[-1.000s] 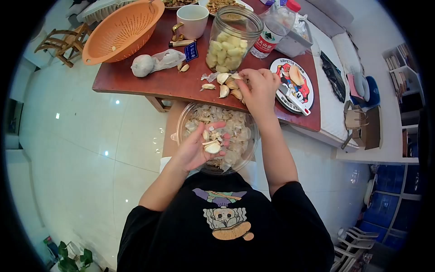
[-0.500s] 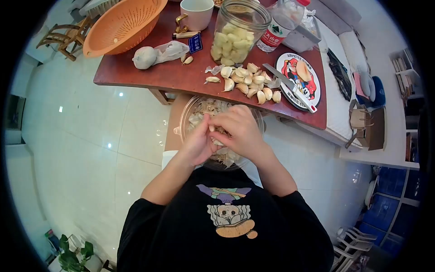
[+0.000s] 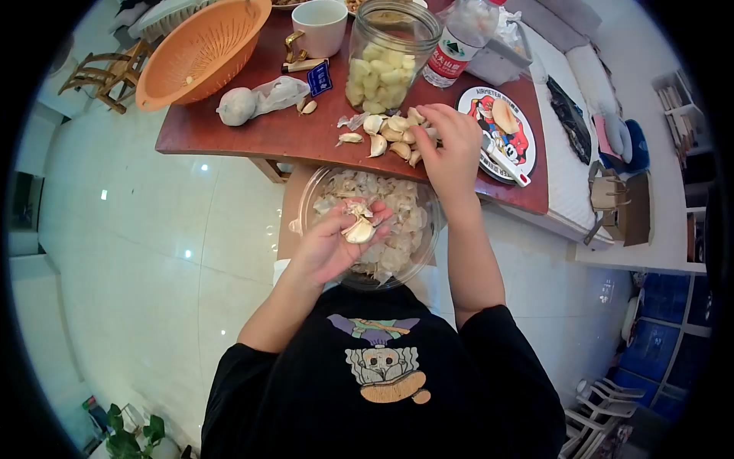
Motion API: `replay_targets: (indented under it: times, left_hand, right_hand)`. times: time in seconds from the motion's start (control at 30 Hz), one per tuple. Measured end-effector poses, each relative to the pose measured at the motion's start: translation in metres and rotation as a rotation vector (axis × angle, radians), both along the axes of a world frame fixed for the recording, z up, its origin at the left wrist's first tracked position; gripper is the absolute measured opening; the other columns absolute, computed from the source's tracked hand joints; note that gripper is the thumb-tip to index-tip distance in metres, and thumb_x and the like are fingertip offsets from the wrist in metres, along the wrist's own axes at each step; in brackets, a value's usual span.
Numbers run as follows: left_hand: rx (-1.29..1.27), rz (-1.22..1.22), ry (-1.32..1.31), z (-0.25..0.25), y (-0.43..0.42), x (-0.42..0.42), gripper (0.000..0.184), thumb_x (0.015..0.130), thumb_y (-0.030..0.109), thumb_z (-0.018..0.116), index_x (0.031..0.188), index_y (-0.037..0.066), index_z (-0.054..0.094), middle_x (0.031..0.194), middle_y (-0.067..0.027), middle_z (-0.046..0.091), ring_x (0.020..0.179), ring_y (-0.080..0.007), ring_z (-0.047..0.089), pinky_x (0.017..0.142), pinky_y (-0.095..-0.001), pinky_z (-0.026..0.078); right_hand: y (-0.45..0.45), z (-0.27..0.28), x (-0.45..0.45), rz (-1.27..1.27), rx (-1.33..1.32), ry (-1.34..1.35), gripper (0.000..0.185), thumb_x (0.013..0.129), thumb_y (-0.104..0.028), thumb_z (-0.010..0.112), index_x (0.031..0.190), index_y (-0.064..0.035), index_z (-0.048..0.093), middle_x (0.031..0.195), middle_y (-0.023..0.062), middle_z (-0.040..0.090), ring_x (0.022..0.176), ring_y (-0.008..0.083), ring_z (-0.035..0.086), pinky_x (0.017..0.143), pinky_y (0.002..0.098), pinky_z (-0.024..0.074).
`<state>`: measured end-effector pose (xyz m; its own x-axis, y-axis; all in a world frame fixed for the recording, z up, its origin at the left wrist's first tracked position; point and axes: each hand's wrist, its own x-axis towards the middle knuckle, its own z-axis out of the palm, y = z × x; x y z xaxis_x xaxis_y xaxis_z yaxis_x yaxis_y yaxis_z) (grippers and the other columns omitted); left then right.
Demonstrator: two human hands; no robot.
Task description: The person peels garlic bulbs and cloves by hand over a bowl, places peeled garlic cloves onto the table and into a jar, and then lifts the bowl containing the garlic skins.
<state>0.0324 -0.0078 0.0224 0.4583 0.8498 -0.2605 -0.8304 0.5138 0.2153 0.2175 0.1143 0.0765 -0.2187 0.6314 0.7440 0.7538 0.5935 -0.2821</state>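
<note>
In the middle of the frame, seen from the head camera, the left hand [image 3: 325, 249] is half open, palm up, fingers curled around a broken piece of garlic [image 3: 359, 231] above a bowl [image 3: 299, 226] of papery skins [image 3: 409, 218]. That piece should be light and firm, its loose skin likely to slide or flake; the plump side of a clove looks the surest place to pinch.

Right of upper centre, the right hand [image 3: 454, 144] reaches palm down to the loose cloves [image 3: 395, 135] on the table [image 3: 195, 131], fingers loosely bent; whether they grip one cannot be told. Those cloves seem hard, small and apt to roll, best taken across their broad sides. Just above them, the peeled cloves [image 3: 378, 80] in the jar [image 3: 419, 46] are probably slicker.
</note>
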Motion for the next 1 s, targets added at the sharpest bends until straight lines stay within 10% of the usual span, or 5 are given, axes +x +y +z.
replay_targets:
  times: [0.2, 0.6, 0.8, 1.0]
  left_hand:
    - [0.02, 0.129, 0.069, 0.001, 0.002, 0.003, 0.032, 0.089, 0.002, 0.038, 0.121, 0.003, 0.038, 0.125, -0.0207, 0.048, 0.118, -0.0322, 0.048, 0.102, -0.0463, 0.039]
    - [0.169, -0.016, 0.562, -0.018, -0.003, 0.007, 0.025, 0.096, 0.02, 0.046, 0.118, 0.007, 0.044, 0.097, -0.0064, 0.058, 0.079, -0.0097, 0.056, 0.067, -0.0251, 0.048]
    - [0.251, 0.007, 0.77, -0.009, -0.004, 0.008, 0.015, 0.096, 0.017, 0.047, 0.107, 0.009, 0.044, 0.082, -0.0023, 0.057, 0.056, -0.0068, 0.051, 0.046, -0.0187, 0.041]
    - [0.322, -0.032, 0.786, -0.005, -0.007, 0.008, 0.007, 0.097, 0.017, 0.044, 0.098, 0.01, 0.044, 0.073, 0.0018, 0.051, 0.054, -0.0038, 0.045, 0.042, -0.0183, 0.033]
  right_hand:
    - [-0.076, -0.001, -0.006, 0.461, -0.486, 0.067, 0.023, 0.072, -0.01, 0.071, 0.094, -0.0064, 0.064, 0.083, 0.0057, 0.063, 0.068, 0.0199, 0.058, 0.059, 0.0291, 0.0451]
    - [-0.099, -0.036, -0.01, 0.433, -0.397, 0.02, 0.028, 0.073, -0.013, 0.07, 0.096, -0.0057, 0.056, 0.089, 0.0103, 0.06, 0.077, 0.0265, 0.061, 0.066, 0.034, 0.0488]
    - [-0.106, -0.034, -0.007, 0.375, -0.97, 0.206, 0.024, 0.08, -0.02, 0.071, 0.087, -0.0031, 0.055, 0.07, 0.0029, 0.057, 0.062, 0.0072, 0.053, 0.054, 0.0232, 0.042]
    - [-0.115, -0.026, -0.014, 0.377, -1.083, 0.225, 0.024, 0.087, -0.024, 0.062, 0.087, -0.0021, 0.053, 0.066, 0.0045, 0.055, 0.059, 0.0104, 0.052, 0.054, 0.026, 0.0412]
